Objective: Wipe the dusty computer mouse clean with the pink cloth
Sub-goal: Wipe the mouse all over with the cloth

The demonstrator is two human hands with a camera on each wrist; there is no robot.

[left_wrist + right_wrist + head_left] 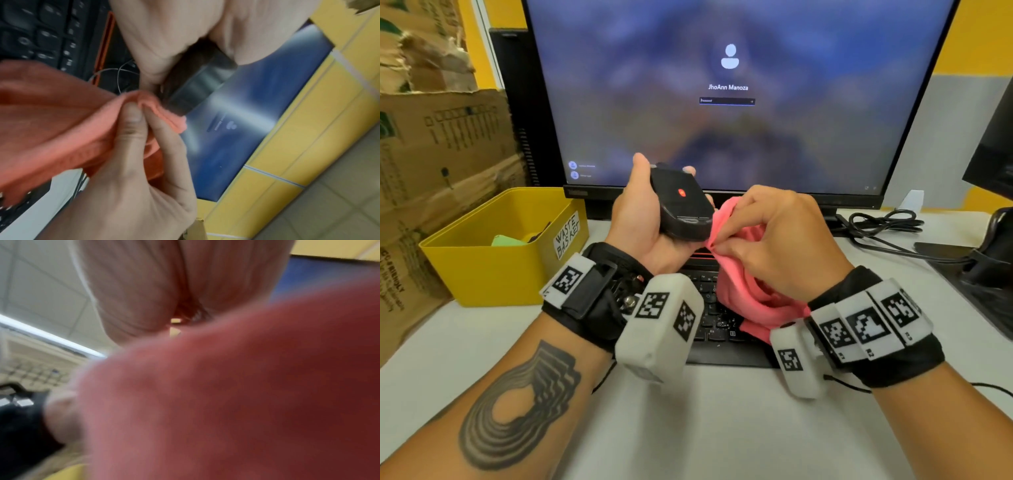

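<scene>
My left hand [666,168] grips a black computer mouse [683,205] above the keyboard, underside up, with its red sensor light showing. The thumb is on its left side and the fingers wrap its far and right sides. My right hand [719,244] pinches a fold of the pink cloth [750,294] between thumb and fingers, and that fold touches the mouse's near right edge. The remaining cloth hangs down under my right palm. In the left wrist view the pinched cloth [51,116] meets the dark mouse [195,84]. The right wrist view is filled by blurred cloth [246,394].
A black keyboard [709,329] lies on the white desk under my hands, before a lit monitor [722,102]. A yellow waste basket [482,267] stands at the left beside cardboard boxes [431,154]. Black cables [876,222] and a dark stand [989,260] are at the right.
</scene>
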